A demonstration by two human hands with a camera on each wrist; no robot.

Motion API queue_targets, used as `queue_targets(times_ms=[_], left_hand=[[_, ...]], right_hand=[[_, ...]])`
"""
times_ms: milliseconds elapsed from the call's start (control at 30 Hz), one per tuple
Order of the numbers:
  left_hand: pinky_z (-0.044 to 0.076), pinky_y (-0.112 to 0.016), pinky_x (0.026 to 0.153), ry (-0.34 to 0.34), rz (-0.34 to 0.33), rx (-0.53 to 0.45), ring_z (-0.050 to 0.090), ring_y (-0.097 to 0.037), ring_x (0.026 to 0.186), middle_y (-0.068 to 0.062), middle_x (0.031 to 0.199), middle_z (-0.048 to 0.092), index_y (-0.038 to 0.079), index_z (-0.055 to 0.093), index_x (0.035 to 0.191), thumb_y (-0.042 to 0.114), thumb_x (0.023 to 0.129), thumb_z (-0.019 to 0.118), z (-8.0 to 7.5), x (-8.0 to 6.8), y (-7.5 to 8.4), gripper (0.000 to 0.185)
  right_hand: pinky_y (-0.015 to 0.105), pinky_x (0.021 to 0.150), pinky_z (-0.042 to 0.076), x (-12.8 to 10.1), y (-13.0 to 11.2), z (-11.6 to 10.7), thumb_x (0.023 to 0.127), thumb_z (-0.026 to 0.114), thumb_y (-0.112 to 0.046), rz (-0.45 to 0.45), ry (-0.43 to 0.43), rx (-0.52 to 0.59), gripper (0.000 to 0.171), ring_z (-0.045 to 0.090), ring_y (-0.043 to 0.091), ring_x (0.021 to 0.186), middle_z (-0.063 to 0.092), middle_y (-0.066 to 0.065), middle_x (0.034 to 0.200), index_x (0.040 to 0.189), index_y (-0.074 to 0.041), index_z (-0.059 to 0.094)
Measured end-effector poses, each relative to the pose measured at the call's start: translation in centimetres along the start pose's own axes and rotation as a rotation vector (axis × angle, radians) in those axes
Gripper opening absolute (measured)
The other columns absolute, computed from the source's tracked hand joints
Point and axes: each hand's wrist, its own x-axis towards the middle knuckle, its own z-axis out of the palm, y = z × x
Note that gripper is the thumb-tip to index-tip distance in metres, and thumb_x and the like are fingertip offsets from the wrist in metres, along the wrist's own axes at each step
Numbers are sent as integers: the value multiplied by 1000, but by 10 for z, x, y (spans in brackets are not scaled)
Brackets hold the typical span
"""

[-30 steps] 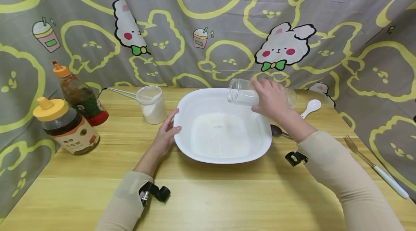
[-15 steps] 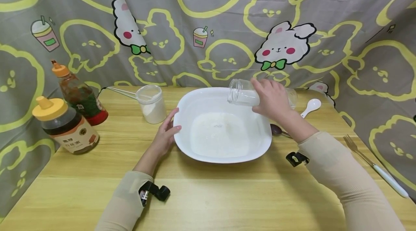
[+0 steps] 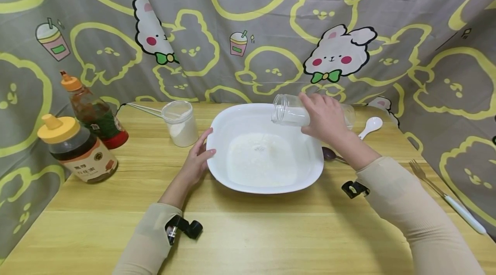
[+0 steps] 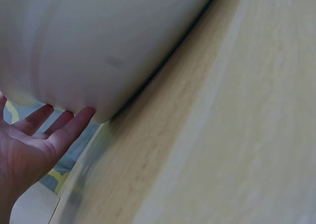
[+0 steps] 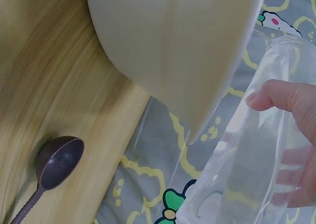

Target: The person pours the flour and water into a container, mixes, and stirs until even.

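A white basin (image 3: 228, 126) stands mid-table, with a pale off-white layer (image 3: 263, 167) across its floor. At its left side, my left hand (image 3: 196, 161) holds it, thumb over the rim; in the left wrist view, extended fingers (image 4: 74, 127) touch the outer wall. My right hand (image 3: 325, 115) grips a clear glass jar (image 3: 288, 110) around its body. The jar lies nearly on its side above the basin's back right rim, its threaded mouth facing left over the basin. No stream shows at the mouth. In the right wrist view, the thumb presses the jar (image 5: 247, 155).
Left of the basin stands a jar of white powder (image 3: 181, 126) with a thin-handled utensil. A honey jar (image 3: 83, 154) and a sauce bottle (image 3: 97, 115) stand further left. To the right lie a white spoon (image 3: 373, 124), a dark spoon (image 5: 59, 159) and a fork (image 3: 445, 195).
Both hands, the jar and the basin keep almost the same places. The whole head view shifts very slightly.
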Motion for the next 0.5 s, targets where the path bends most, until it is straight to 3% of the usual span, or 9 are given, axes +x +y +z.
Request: queue_targets(times_ms=[500], left_hand=[[44,-41,81,3,-11,1,29,-40,116,-15,135,25,18,24,137,3,81,49,1,0,1,63]], right_hand=[[56,83,35,-2,0,0,55,76,-29,-6,7,8,82,41,43,99,46,22,110,125,-10,36]])
